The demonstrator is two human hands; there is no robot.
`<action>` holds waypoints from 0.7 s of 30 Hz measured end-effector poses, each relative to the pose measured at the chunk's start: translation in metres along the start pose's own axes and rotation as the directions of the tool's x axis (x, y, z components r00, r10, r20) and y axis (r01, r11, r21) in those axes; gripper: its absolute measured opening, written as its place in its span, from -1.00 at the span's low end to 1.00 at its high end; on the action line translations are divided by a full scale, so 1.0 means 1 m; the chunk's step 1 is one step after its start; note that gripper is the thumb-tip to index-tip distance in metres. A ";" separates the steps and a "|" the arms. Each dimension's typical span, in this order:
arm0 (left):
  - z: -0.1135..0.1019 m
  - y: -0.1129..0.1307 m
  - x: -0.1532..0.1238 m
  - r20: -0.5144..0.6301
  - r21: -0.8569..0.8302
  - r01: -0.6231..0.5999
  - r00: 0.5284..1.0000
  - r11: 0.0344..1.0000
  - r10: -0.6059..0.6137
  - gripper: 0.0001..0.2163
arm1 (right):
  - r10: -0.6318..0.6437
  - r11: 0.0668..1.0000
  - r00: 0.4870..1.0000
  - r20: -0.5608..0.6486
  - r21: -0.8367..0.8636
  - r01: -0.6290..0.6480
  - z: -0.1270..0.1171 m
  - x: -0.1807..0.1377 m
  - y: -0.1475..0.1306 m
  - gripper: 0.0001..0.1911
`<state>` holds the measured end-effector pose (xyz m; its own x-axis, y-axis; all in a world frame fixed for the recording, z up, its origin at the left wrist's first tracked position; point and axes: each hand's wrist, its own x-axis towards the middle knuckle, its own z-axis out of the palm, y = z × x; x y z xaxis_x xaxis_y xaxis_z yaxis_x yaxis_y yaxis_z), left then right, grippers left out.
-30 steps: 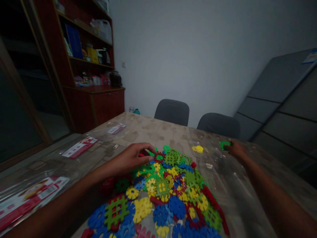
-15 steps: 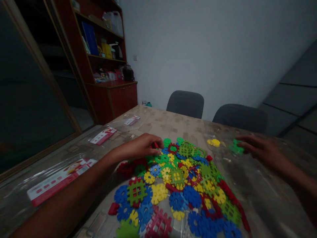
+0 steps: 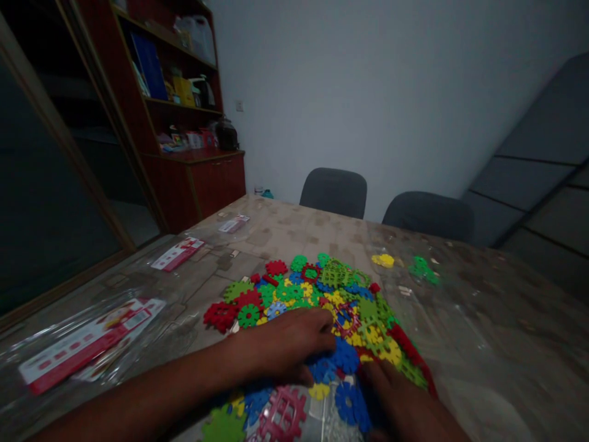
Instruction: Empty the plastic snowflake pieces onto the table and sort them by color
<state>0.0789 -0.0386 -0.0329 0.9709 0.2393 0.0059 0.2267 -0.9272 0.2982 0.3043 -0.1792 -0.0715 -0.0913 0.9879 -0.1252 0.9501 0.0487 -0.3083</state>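
A pile of plastic snowflake and lattice building pieces (image 3: 340, 276) in green, yellow, blue and red lies spread over the table. Over its middle is my left hand (image 3: 299, 341), fingers curled down among yellow and blue pieces; the fingertips are partly hidden, so what they grip does not show. My right hand (image 3: 398, 396) reaches in low at the pile's near right side, its fingers and thumb apart beside blue snowflake pieces (image 3: 348, 402). A red lattice piece (image 3: 283, 412) lies in front of my left hand. Green pieces (image 3: 423, 270) and yellow pieces (image 3: 383, 261) sit apart at the right.
Clear plastic packages with printed cards (image 3: 92, 344) lie along the left of the patterned table (image 3: 285, 227); a smaller card (image 3: 178, 253) is farther back. Two grey chairs (image 3: 334, 191) stand behind the far edge. A red-brown cabinet (image 3: 193, 184) fills the back left.
My right hand has left the green pieces at the right and come to the pile's near side. My left hand has moved nearer, from the far left of the pile to its middle.
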 end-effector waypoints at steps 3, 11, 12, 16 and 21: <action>-0.002 -0.006 0.000 -0.001 0.035 0.058 0.998 0.998 -0.058 -0.85 | -0.020 0.999 0.999 -0.048 0.029 0.022 0.012 0.014 -0.019 -0.47; -0.025 -0.022 -0.008 -0.006 -0.176 0.172 0.984 0.969 -0.176 -0.91 | -0.079 0.985 0.996 -0.037 0.149 0.084 -0.011 0.031 -0.042 -0.77; -0.022 -0.023 -0.007 -0.021 -0.213 0.144 0.988 0.966 -0.152 -0.92 | -0.071 0.986 0.997 -0.041 0.151 0.077 -0.014 0.032 -0.041 -0.79; -0.002 -0.019 0.003 -0.025 -0.304 0.045 0.998 0.952 -0.055 -0.82 | -0.009 0.992 0.998 -0.066 0.126 0.018 -0.016 0.040 -0.037 -0.71; 0.009 -0.010 0.006 -0.012 -0.159 0.123 0.992 0.980 -0.126 -0.81 | 0.003 0.990 0.997 -0.076 0.139 0.007 -0.009 0.039 -0.034 -0.78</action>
<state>0.0835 -0.0303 -0.0445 0.9335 0.3581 -0.0202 0.3292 -0.8330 0.4447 0.2707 -0.1409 -0.0575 -0.0653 0.9964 -0.0545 0.8989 0.0350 -0.4368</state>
